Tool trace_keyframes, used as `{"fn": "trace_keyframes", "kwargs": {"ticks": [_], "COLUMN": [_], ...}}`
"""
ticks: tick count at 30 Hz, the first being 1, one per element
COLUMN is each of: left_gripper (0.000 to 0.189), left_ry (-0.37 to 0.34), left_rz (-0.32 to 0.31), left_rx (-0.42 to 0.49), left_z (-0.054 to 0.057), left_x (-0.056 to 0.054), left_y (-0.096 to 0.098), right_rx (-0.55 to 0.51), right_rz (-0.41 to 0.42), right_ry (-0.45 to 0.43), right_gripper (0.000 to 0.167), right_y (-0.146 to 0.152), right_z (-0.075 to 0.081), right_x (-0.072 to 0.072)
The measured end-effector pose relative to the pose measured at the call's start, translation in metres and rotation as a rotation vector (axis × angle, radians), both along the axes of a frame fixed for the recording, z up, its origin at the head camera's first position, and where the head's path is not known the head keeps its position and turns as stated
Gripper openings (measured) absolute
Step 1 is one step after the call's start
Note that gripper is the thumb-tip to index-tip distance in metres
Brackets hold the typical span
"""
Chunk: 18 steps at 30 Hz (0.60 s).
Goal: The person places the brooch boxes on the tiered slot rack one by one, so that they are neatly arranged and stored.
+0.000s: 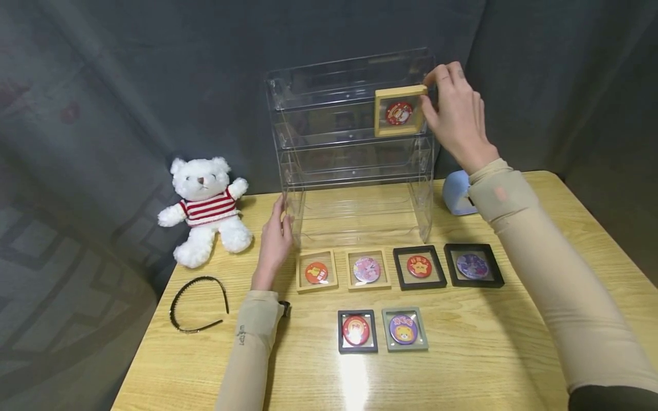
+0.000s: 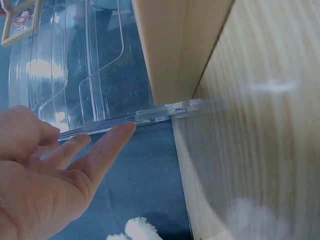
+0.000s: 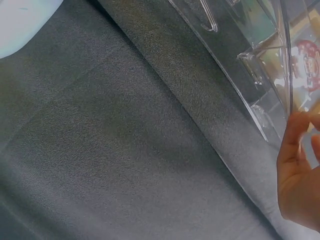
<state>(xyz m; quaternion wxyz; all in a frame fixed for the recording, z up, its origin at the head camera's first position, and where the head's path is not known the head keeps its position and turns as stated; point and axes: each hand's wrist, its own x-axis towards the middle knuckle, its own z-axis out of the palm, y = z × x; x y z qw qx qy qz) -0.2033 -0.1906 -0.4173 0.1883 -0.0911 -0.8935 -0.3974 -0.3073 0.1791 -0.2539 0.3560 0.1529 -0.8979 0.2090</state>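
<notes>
A clear plastic tiered display rack [image 1: 354, 161] stands at the back of the table. My right hand [image 1: 459, 111] pinches the right side of a light-wood-coloured display frame [image 1: 381, 116] holding a round red badge, at the rack's upper tiers. In the right wrist view the same frame [image 3: 316, 24] appears through the clear plastic, with my hand [image 3: 302, 172] at the edge. My left hand [image 1: 276, 242] touches the rack's lower left side. In the left wrist view, that hand [image 2: 55, 175] has its fingers fairly straight along the clear side panel [image 2: 107, 121].
In front of the rack lie several framed badges, including a pink one [image 1: 366, 269], a black-framed one [image 1: 420, 266] and a grey-framed one [image 1: 404, 329]. A white teddy bear [image 1: 208, 211] and a black headband [image 1: 175, 305] are at left. Behind my right forearm sits a light-blue object [image 1: 454, 193].
</notes>
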Motion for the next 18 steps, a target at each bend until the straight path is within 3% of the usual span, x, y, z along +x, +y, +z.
{"fn": "trace_keyframes", "kwargs": {"ticks": [9, 18], "left_gripper": [0.052, 0.053], "left_ry": [0.006, -0.01], "left_rz": [0.014, 0.032], "left_rx": [-0.012, -0.021], "left_z": [-0.001, -0.002], "left_x": [-0.002, -0.005], "left_y": [-0.001, 0.0], "right_rx": [-0.069, -0.256], "right_rz": [-0.029, 0.092], "right_ry": [-0.078, -0.212], "right_gripper": [0.035, 0.036], "right_y": [0.015, 0.046], "right_z": [-0.002, -0.03], "right_x": [0.016, 0.046]}}
